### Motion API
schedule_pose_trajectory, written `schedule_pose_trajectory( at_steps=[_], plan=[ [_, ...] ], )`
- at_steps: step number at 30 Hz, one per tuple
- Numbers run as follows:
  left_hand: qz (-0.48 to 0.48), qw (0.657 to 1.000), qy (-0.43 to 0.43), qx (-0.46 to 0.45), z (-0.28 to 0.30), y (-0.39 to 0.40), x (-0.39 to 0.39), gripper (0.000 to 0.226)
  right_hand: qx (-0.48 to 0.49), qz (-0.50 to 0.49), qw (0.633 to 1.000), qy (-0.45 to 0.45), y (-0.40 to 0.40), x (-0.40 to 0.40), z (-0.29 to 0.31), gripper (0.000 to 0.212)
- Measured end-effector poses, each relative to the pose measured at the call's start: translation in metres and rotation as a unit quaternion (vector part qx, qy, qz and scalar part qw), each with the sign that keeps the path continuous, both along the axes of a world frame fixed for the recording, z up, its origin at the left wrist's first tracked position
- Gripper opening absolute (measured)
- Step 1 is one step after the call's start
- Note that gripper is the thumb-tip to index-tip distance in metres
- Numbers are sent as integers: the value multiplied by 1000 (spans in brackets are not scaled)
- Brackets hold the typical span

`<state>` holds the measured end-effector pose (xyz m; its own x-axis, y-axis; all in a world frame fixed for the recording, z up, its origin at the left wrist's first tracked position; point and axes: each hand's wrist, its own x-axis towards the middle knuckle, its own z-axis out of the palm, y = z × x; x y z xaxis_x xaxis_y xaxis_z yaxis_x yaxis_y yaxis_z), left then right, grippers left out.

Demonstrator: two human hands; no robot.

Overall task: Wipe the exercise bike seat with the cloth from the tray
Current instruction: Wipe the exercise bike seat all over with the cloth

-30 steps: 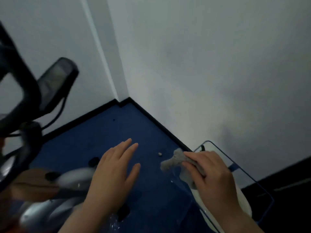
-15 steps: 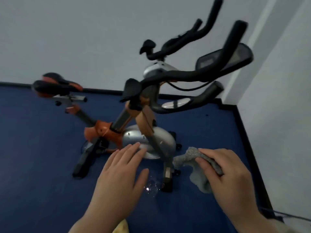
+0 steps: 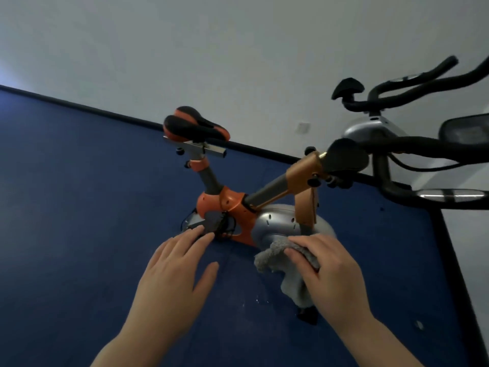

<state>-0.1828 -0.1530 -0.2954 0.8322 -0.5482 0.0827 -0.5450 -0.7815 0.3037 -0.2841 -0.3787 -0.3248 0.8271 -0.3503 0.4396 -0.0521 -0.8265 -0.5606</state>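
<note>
Right hand [image 3: 333,276] bunched the grey cloth [image 3: 288,271], fingers clamped (ready to wipe); left hand [image 3: 174,274] splayed empty; bike saddle [image 3: 193,125] upper centre, untouched.

A dark blue carpeted floor [image 3: 79,234] meets a plain white wall [image 3: 211,49] bearing a small white socket plate [image 3: 303,127].
</note>
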Motion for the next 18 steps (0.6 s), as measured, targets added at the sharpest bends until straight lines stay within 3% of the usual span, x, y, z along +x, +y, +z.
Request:
schedule_pose_trajectory(
  at_steps=[9,18],
  plan=[
    [17,1000,17,2,-1,91,100,56,10,5,1000,20,78,98,-3,17],
    [44,998,43,-11,-21,86,158,62,-11,28,999,30,75,182,-12,17]
  ],
)
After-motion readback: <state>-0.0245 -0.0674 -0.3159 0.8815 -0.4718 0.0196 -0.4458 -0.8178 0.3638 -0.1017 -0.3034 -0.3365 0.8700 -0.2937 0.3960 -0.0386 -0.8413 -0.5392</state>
